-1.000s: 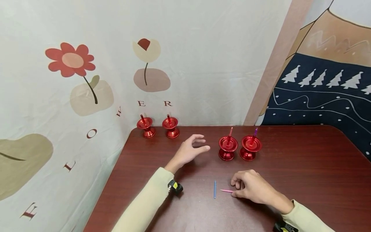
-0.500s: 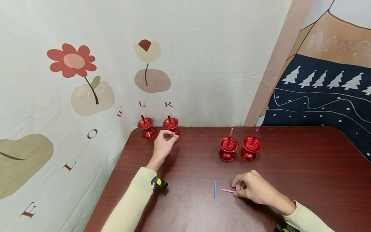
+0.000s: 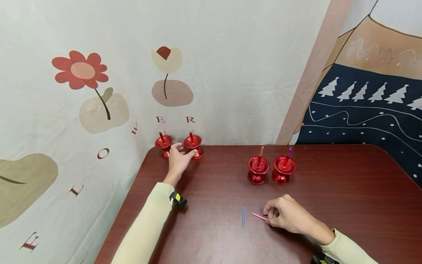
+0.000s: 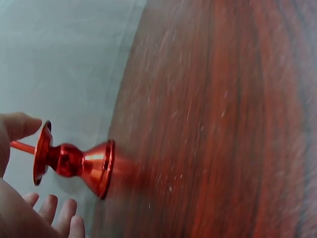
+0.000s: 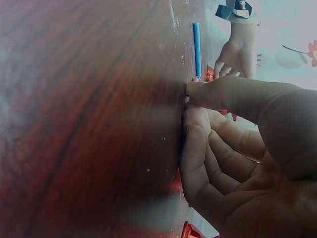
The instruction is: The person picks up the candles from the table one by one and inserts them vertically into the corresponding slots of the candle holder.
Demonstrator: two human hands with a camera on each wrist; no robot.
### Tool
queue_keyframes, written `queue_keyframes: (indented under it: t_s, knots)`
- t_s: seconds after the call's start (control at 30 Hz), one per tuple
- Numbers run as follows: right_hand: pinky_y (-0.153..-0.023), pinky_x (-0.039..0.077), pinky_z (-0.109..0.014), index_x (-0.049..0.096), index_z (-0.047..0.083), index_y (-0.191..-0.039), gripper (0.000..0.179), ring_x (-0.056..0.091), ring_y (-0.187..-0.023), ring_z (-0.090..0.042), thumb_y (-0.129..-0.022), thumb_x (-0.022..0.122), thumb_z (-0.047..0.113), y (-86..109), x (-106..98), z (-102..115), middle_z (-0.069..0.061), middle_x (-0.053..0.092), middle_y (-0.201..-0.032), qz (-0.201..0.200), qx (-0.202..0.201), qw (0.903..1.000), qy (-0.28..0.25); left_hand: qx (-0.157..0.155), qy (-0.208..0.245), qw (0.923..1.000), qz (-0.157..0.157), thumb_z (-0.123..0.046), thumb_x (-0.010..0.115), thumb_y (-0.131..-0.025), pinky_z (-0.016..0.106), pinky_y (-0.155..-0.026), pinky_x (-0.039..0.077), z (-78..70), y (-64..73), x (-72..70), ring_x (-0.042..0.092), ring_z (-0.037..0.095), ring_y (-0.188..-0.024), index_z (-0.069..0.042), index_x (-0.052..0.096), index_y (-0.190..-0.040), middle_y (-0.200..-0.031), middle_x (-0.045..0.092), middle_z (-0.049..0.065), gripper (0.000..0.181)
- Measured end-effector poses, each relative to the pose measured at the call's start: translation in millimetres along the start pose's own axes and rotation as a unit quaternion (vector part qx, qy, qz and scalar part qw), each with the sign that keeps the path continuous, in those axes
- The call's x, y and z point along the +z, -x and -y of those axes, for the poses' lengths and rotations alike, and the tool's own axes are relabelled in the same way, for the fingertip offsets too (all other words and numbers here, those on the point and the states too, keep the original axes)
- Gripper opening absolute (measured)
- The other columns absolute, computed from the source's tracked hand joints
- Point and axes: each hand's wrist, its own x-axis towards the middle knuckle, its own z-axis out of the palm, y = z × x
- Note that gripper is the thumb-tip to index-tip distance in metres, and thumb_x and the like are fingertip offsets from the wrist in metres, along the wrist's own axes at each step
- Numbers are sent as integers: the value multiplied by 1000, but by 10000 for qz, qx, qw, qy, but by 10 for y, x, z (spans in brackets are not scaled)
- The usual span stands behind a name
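Note:
In the head view my left hand [image 3: 178, 160] is around the second red metal candle holder [image 3: 193, 142] at the table's back left, its thumb in front and fingers to the left. The left wrist view shows thumb and fingers spread about the holder [image 4: 69, 160], the thumb close to its dish; whether they touch is unclear. A thin red stem rises from the dish. My right hand [image 3: 287, 215] pinches one end of a thin pink candle [image 3: 258, 216] low at the tabletop. Left of it lies a thin blue candle [image 3: 243, 217].
Another red candle holder [image 3: 163, 142] stands at the far left corner. Right of centre are two more, one holder [image 3: 258, 165] with a pinkish candle and one holder [image 3: 285, 165] with a purple candle. A printed cloth [image 3: 230, 73] hangs behind the brown table [image 3: 346, 176].
My left hand has moved left and away from me, from beside the right pair of holders to the second holder at back left. The pink candle has turned slightly in my right hand.

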Motion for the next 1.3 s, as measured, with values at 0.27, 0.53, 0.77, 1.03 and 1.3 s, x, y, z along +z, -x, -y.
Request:
queue_keyframes:
  t_s: [0.27, 0.53, 0.77, 1.03, 1.3]
  knots:
    - [-59, 49, -19, 74, 19, -85, 25, 55, -65, 8, -72, 78, -2, -4, -1, 15, 25, 58, -72, -105, -187, 9994, 280, -55, 262, 9978, 614, -28, 84, -99, 53, -120, 44, 47, -157, -32, 46, 40, -152, -6, 28, -171, -165, 43, 25, 93]
    - [-58, 48, -19, 74, 18, -85, 25, 55, -65, 8, -70, 76, -2, 1, -2, 22, 25, 58, -71, -134, -144, 9995, 247, 35, 344, 9962, 795, -36, 86, -97, 51, -122, 42, 151, -289, 7, 43, 42, -154, -12, 30, -173, -168, 39, 27, 97]
    - [-57, 46, -21, 75, 20, -83, 24, 52, -64, 7, -72, 75, -1, 16, -10, 15, 25, 56, -70, -118, -19, 9998, 148, 50, 270, 9966, 773, -47, 92, -89, 53, -122, 42, 403, -512, 78, 45, 37, -154, -19, 31, -174, -172, 40, 18, 108]
    - [-60, 43, -21, 73, 22, -81, 25, 51, -67, 4, -72, 78, 0, 18, -13, -1, 26, 56, -74, -220, -250, 9989, 332, 62, 368, 9959, 825, -42, 85, -98, 56, -124, 38, 231, -360, 53, 39, 42, -155, -15, 29, -174, -174, 35, 21, 97]
    - [-57, 48, -22, 74, 20, -81, 24, 53, -64, 6, -74, 76, -3, 7, -25, -22, 23, 56, -71, -137, -15, 9998, -126, 128, 389, 9951, 902, -35, 78, -105, 54, -129, 29, 111, -248, 48, 32, 34, -161, -17, 32, -173, -176, 34, 16, 84]
